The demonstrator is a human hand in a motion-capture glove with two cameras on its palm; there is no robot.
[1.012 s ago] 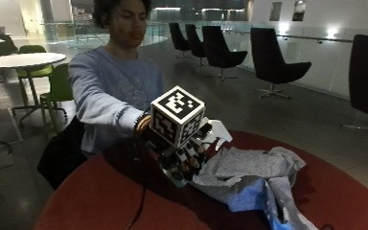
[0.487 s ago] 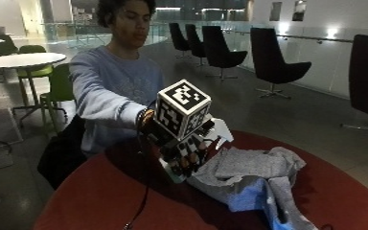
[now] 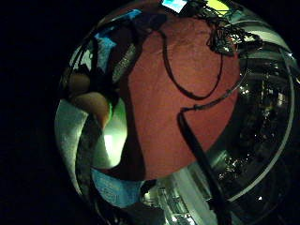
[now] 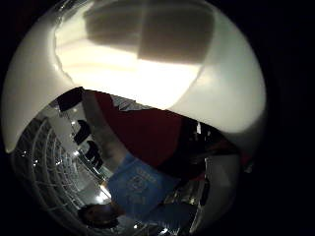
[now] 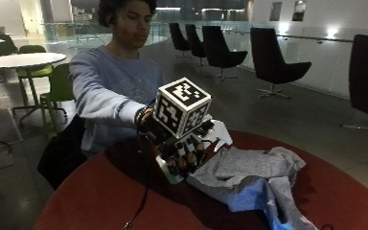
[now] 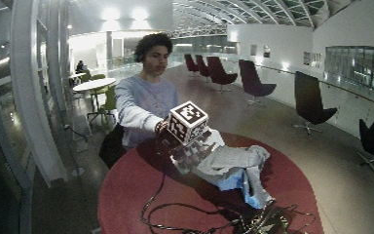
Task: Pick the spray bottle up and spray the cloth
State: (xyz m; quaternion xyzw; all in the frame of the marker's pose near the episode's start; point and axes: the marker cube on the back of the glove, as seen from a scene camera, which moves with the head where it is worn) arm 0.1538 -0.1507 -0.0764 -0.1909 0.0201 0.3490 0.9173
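My gloved right hand [image 5: 183,155] was wrapped around the white spray bottle [image 5: 217,135], which filled the thumb-side palm view [image 4: 147,64], so I judged its nozzle was aimed at the grey cloth [image 5: 251,175]. That cloth lay crumpled at about four o'clock of my hand on the red round table [image 5: 101,201], close enough to spray.
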